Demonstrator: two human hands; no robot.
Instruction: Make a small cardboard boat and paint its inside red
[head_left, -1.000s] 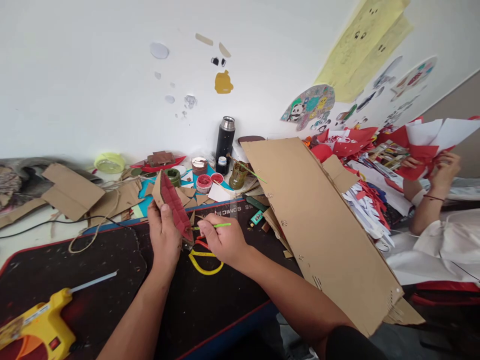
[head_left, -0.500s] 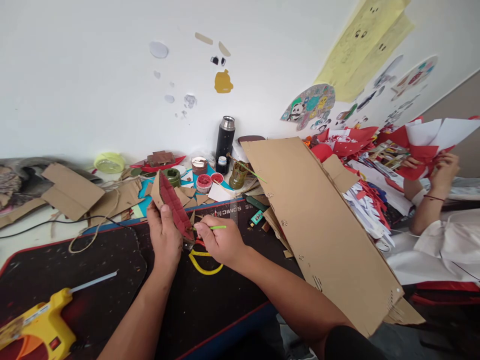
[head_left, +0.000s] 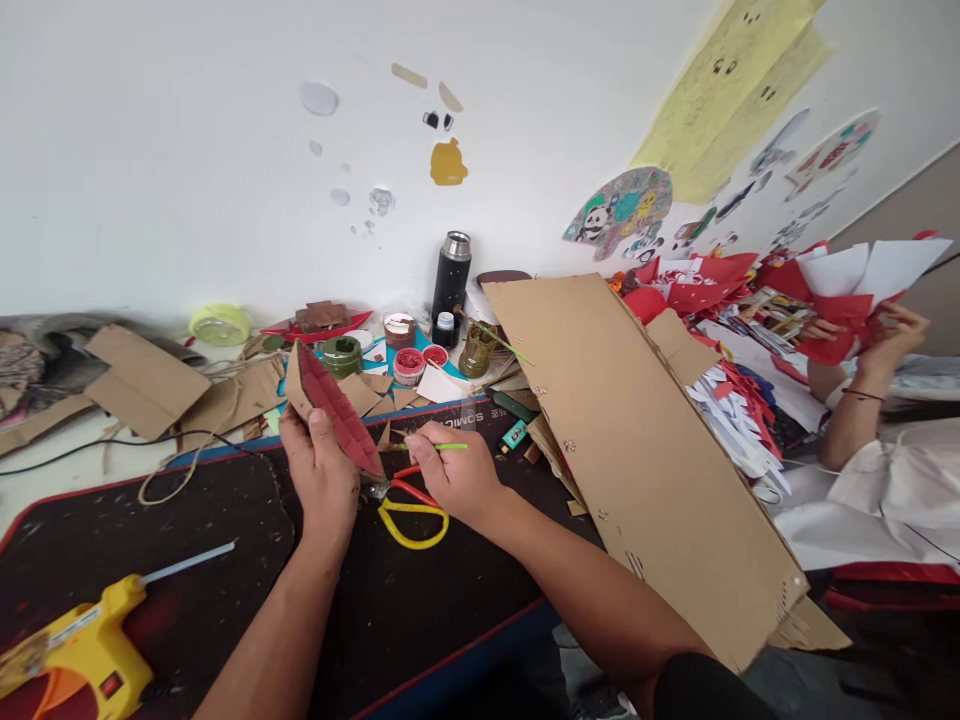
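Note:
Fingers of my left hand (head_left: 324, 470) are wrapped round a cardboard piece (head_left: 337, 410) whose inner face is painted dark red; it is held tilted above the black mat (head_left: 390, 630). My right hand (head_left: 457, 475) pinches a thin green paintbrush (head_left: 450, 446), its tip pointing left, close to the piece's lower right end. Under and beside my right hand lie scissors (head_left: 414, 525) with yellow and red handles. Behind the hands stand open jars of red paint (head_left: 409, 366), green paint (head_left: 342, 355) and white paint (head_left: 399, 328).
A big cardboard panel (head_left: 652, 460) leans at the right. A yellow glue gun (head_left: 90, 650) lies front left. A black thermos (head_left: 451, 280) stands by the wall. At far right, another person's hands (head_left: 892, 335) hold red and white paper.
My left hand and the cardboard piece have moved slightly left. My right hand with the brush has shifted right and up, so the tip is now away from the piece.

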